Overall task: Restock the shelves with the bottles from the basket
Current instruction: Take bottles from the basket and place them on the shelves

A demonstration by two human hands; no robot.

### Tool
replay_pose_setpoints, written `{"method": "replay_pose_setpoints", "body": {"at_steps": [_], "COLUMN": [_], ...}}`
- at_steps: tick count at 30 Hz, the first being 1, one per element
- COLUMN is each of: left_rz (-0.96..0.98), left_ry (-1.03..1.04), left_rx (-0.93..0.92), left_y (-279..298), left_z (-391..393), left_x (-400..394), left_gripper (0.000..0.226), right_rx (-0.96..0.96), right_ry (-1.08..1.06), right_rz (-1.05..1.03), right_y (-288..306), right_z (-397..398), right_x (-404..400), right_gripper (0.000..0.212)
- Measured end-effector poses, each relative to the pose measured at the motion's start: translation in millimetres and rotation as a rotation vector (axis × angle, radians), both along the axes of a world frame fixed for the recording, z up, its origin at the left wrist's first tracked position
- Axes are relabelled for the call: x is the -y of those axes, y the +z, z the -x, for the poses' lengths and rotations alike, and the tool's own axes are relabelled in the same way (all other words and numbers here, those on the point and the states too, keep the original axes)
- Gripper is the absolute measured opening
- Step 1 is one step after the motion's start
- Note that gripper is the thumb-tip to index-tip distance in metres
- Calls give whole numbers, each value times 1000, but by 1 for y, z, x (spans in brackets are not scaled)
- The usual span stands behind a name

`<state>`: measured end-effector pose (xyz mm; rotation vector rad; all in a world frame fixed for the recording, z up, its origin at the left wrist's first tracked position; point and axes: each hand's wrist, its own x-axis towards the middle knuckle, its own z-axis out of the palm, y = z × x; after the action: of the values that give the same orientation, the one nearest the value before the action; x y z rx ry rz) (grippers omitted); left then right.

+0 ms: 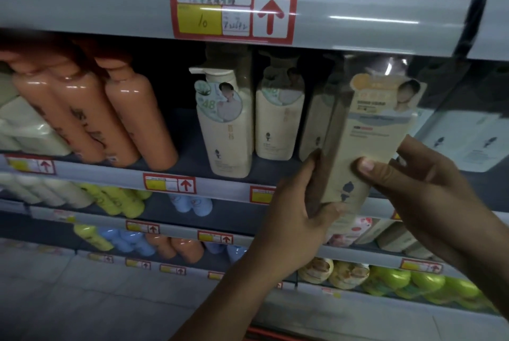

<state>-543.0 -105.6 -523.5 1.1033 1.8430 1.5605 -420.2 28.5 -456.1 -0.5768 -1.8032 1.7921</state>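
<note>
Both hands lift a boxed bottle [366, 134] to the shelf [220, 167].
Left hand [297, 203] clasps its bottom corner at 7 o'clock, fingers [312, 164] curled behind; right hand [418, 183] grips at 4 o'clock.

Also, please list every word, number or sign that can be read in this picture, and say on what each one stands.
"10", handwritten: yellow field of the big price tag on the upper shelf edge.
Red up-arrow: same tag, and the smaller price tags below.
"48": round sticker on the cream pump bottle on the shelf.
Pack held by the left hand and right hand: print blurred, unreadable.
Orange bottles: dark script unreadable.
</note>
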Motion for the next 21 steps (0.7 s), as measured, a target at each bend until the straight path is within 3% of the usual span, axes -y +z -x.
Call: {"method": "replay_pose_setpoints", "body": {"at_steps": [2,4,6,7,10,12,21], "left_rz": [-37,-137,-207,-184,-48,-34,-1], "left_ry": [120,505,843,916,852,804,780], "left_rx": [-42,-140,-231,-249,-223,-231,-259], "left_y": [3,5,4,5,11,13,15], "left_z": [5,21,44,55,78,83,95], "left_x": [16,32,41,42,34,29,23], "left_gripper": [63,49,52,62,97,105,83], "right_rx": [-21,-33,-30,-26,-4,3,17], "right_ry": [-20,-41,-68,-77,-74,-59,-1], "right_rz": [49,90,98,98,101,103,92], "right_y": [-5,-11,-18,-21,-26,-28,-18], "right_z": [-4,-5,-4,-2,4,10,34], "right_x": [4,9,11,13,17,21,39], "right_gripper": [51,51,53,53,53,53,52]}}
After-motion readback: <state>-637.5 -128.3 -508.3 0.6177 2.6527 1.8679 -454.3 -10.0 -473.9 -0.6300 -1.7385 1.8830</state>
